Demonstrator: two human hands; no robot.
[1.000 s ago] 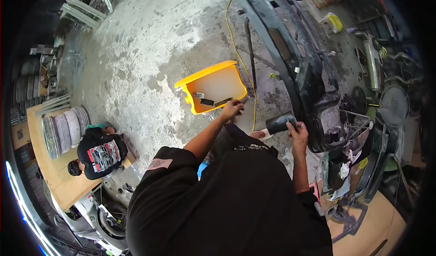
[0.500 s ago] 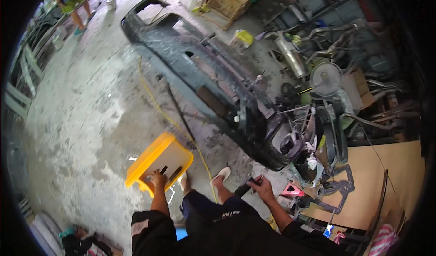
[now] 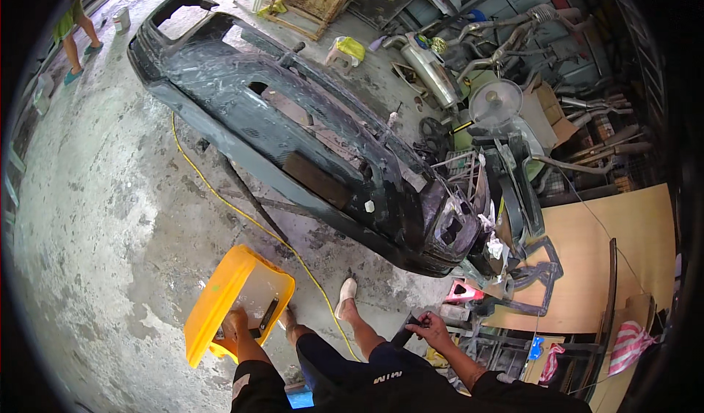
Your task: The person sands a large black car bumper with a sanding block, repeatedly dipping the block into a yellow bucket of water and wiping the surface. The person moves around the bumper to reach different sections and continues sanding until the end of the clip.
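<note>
My left hand (image 3: 235,323) reaches down into a yellow plastic stool-like holder (image 3: 217,293) with a raised rim and a pale inner surface. Its fingers are not clear against the holder. A dark narrow bar (image 3: 269,312) lies inside it, close to the hand. At my right thigh, my right hand (image 3: 433,330) pinches the edge of a dark flat sheet (image 3: 404,333), possibly sandpaper. In front of me a long car bumper (image 3: 242,131), dark and scuffed with grey patches, lies raised on supports. On it rests a brown rectangular block (image 3: 317,181).
A yellow hose (image 3: 242,214) crosses the concrete floor by my feet. Exhaust pipes (image 3: 433,72), a round fan (image 3: 496,104) and scrap parts crowd the right. A wooden board (image 3: 587,259) lies at lower right. Another person's legs (image 3: 77,43) show at far left.
My view has shifted, and the bumper appears lower left and larger. My left hand has moved deeper into the yellow holder, towards its near side. My right hand still pinches the dark sheet.
</note>
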